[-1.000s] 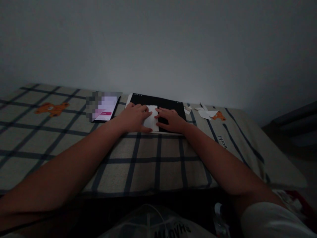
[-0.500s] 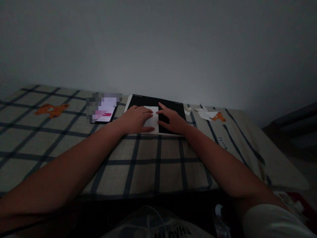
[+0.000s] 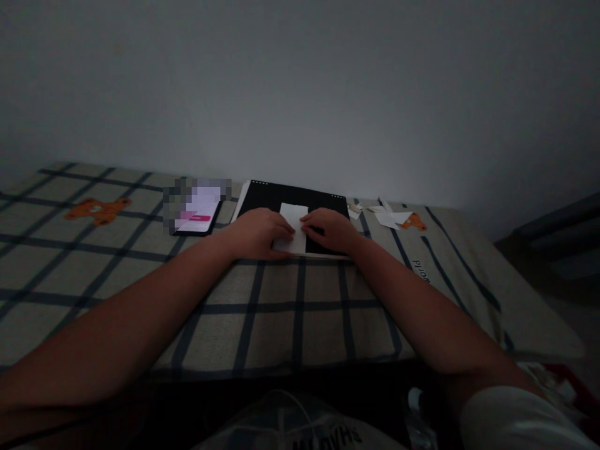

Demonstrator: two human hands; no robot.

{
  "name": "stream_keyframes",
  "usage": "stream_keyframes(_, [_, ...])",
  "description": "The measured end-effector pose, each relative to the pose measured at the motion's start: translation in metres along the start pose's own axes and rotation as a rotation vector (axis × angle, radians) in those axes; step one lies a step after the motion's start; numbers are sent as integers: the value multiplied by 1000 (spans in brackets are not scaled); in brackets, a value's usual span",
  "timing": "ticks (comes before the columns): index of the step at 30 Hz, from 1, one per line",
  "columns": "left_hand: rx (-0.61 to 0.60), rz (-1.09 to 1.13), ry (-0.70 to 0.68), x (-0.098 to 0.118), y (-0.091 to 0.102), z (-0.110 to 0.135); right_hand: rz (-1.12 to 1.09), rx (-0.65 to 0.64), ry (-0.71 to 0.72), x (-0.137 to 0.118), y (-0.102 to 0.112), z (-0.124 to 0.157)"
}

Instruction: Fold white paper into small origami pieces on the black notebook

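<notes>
A folded white paper (image 3: 293,217) lies on a black board (image 3: 290,197) on the checked bed cover. My left hand (image 3: 257,232) lies on the paper's left side, fingers curled down and pressing it. My right hand (image 3: 332,229) rests at the paper's right edge, fingertips bent onto it. The two hands almost meet over the paper's near half, which they hide. The room is dim.
A lit phone (image 3: 197,212) lies left of the board. White paper scraps (image 3: 389,215) lie to the right by an orange bear print. The checked bed cover (image 3: 290,312) ends at a pale wall behind and drops off at the right.
Both hands slid toward me along the paper, baring its far end. The right fingers, stretched out half a second ago, are now curled.
</notes>
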State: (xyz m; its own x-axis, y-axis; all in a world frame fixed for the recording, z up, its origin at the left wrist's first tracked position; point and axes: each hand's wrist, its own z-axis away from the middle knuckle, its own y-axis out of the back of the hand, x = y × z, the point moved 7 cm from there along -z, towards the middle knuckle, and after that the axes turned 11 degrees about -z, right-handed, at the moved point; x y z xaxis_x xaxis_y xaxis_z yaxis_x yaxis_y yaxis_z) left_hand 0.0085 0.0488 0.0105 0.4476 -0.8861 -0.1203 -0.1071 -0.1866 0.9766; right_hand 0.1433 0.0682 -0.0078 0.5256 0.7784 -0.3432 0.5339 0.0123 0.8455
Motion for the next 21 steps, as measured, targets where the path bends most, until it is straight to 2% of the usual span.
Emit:
stream_keyframes(6, [68, -50, -69, 9, 3, 0, -27, 62, -41, 9, 3, 2])
stream_keyframes(8, [97, -74, -38, 7, 6, 1, -79, 100, -33, 8, 7, 2])
stream_keyframes(11, [186, -58, 107, -4, 13, 5, -196, 164, 12, 5, 15, 3])
stream_keyframes(14, [364, 46, 298, -20, 23, 14, -267, 256, 30, 7, 23, 4])
stream_keyframes(18, [583, 225, 538, -38, 30, 25, -262, 357, -94, 20, 28, 7])
stream_keyframes(21, [610, 334, 716, -49, 26, 29, -314, 422, -229, 31, 32, 8])
